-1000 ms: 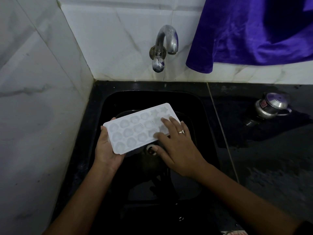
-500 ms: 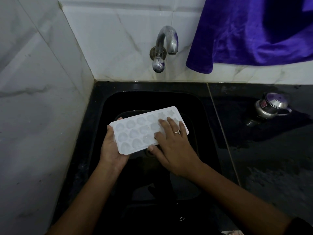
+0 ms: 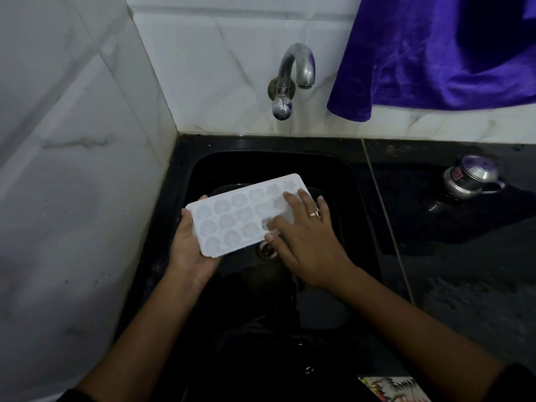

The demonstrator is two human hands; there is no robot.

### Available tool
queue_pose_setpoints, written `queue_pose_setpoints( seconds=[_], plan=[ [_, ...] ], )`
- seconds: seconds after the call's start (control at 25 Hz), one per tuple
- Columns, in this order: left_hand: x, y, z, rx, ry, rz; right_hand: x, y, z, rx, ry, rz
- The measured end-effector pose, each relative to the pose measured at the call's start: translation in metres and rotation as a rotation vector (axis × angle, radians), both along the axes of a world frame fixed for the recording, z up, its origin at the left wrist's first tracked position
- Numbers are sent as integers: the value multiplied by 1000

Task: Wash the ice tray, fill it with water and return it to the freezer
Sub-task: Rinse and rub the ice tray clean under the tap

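Note:
A white ice tray (image 3: 237,213) with several shaped cells is held over the black sink (image 3: 356,181), tilted with its right end further from me. My left hand (image 3: 190,250) grips the tray's left end from below, thumb on its edge. My right hand (image 3: 304,236), with a ring on one finger, lies flat on the tray's right part, fingers spread over the cells. A metal tap (image 3: 293,79) juts from the tiled wall above the sink; no water runs from it.
The sink drain (image 3: 268,250) shows just below the tray. A purple cloth (image 3: 435,50) hangs at the upper right. A small steel lidded pot (image 3: 471,178) stands on the wet black counter (image 3: 464,271) to the right. A marble wall (image 3: 72,169) closes the left side.
The tray has shifted slightly right and up over the sink with both hands. My right hand's fingers have slid further along the tray's cells.

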State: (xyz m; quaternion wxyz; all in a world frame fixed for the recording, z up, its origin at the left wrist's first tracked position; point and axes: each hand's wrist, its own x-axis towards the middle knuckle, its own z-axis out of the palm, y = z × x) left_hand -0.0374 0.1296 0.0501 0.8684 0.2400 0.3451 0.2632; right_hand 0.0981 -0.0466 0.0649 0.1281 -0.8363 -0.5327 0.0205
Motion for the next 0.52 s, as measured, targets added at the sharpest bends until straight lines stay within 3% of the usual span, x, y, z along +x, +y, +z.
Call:
queue_pose_setpoints(
  seconds=[0.24, 0.36, 0.52],
  plan=[
    [-15, 13, 1, -13, 23, -27, -23, 0, -1, -33, -37, 11],
    [-17, 13, 2, -12, 26, -55, -32, 10, 7, 15, 29, -90],
    [-18, 21, 9, 4, 35, -49, -44, 9, 3, -34, -47, -45]
  ],
)
